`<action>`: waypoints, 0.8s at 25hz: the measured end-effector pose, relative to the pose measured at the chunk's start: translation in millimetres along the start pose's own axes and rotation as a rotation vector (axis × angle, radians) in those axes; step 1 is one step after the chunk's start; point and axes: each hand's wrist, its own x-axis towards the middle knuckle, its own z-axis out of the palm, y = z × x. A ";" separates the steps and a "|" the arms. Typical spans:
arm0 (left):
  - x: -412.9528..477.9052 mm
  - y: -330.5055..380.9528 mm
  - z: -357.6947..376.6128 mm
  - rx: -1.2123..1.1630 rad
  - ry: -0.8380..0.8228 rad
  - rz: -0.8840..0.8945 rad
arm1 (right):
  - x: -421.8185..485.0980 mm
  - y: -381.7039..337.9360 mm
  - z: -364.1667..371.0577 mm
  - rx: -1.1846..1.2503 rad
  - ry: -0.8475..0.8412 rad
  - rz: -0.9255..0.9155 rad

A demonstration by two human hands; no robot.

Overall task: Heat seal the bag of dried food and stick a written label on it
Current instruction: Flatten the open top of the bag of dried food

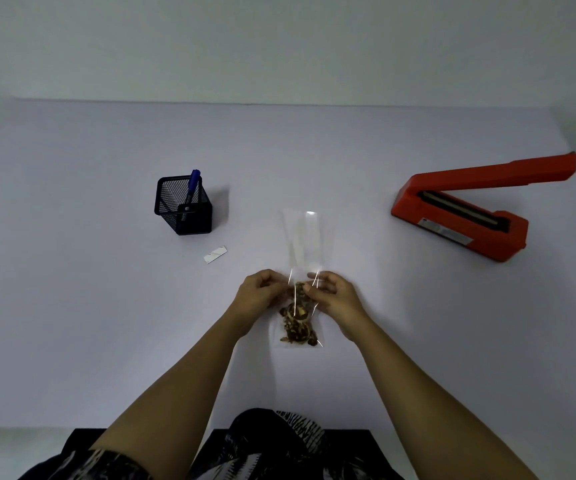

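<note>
A long clear plastic bag lies in the middle of the table, its far end empty and flat. Brown dried food fills its near end. My left hand pinches the bag's left side just above the food, and my right hand pinches its right side. An orange heat sealer stands at the right with its arm raised. A small white label lies left of the bag.
A black mesh pen holder with a blue marker stands at the left, behind the label. The pale table runs wide around everything, with a white wall behind it.
</note>
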 end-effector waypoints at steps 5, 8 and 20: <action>4.9 0.0 -0.2 0.105 0.011 0.046 | 2.1 1.4 -1.7 -0.068 -0.003 0.042; 4.6 -2.1 -2.1 0.154 -0.022 0.042 | 1.5 6.1 -3.4 0.003 -0.015 0.066; 4.5 2.7 -5.8 0.263 -0.050 0.056 | 0.6 1.5 0.1 -0.161 -0.042 -0.031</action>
